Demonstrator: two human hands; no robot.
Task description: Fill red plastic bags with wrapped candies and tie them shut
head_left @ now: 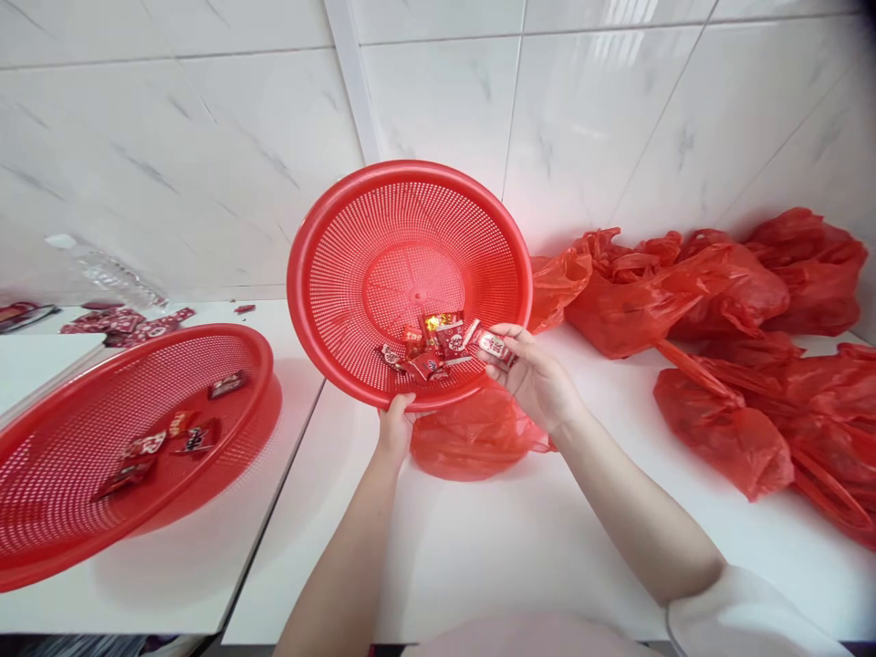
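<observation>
At centre, the left hand (396,429) clasps a probably light, stiff red basket (403,214) by its rim (297,283), the surest hold; the right hand (540,379) pinches a likely slippery packet (491,344).

Beyond the grip stands a wall (438,109) of large, glossy white tiles (602,137) with grey streaks (143,168), divided by thin grout lines (516,109), while a pale strip (354,82) runs up it slightly left of the grip. Below and to the right of the grip spreads a white tabletop (602,566); leftward, past a narrow dark seam (274,509), lies a second tabletop (198,575). The light is pale and even, with a bright striped reflection (626,23) high on the tiles, right of the grip.
</observation>
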